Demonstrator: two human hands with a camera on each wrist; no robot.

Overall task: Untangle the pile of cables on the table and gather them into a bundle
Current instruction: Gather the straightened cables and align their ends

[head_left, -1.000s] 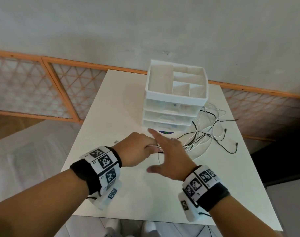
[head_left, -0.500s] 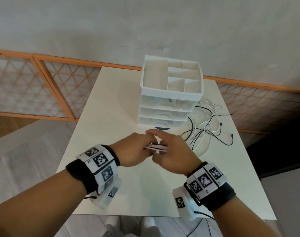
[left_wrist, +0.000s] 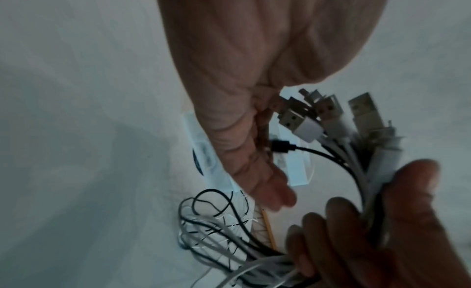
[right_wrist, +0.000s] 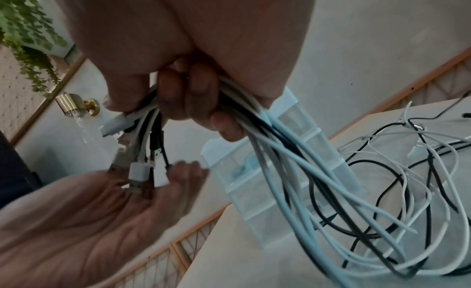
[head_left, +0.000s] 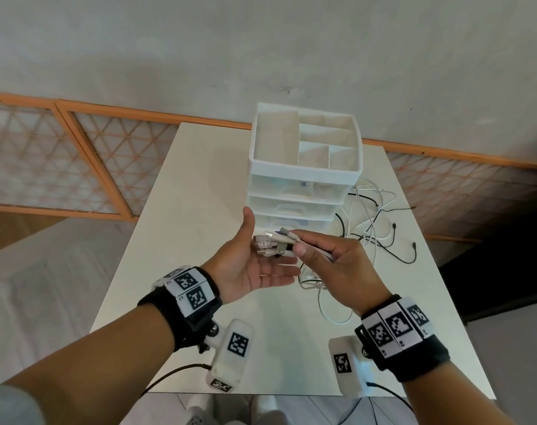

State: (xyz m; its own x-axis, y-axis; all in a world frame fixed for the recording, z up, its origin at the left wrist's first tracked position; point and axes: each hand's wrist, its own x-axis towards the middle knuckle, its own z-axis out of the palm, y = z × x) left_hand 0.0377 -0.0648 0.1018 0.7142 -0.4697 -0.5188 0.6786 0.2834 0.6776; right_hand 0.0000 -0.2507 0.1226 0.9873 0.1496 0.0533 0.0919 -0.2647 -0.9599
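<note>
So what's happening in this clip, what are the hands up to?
A person is gathering cables at a white table. The right hand grips a bunch of white and black cables just behind their plugs. The left hand is open, palm toward the plug ends, as if squaring them up. The rest of the cables trail in loose loops on the table beside a white drawer organizer, so bundling isn't finished.
</note>
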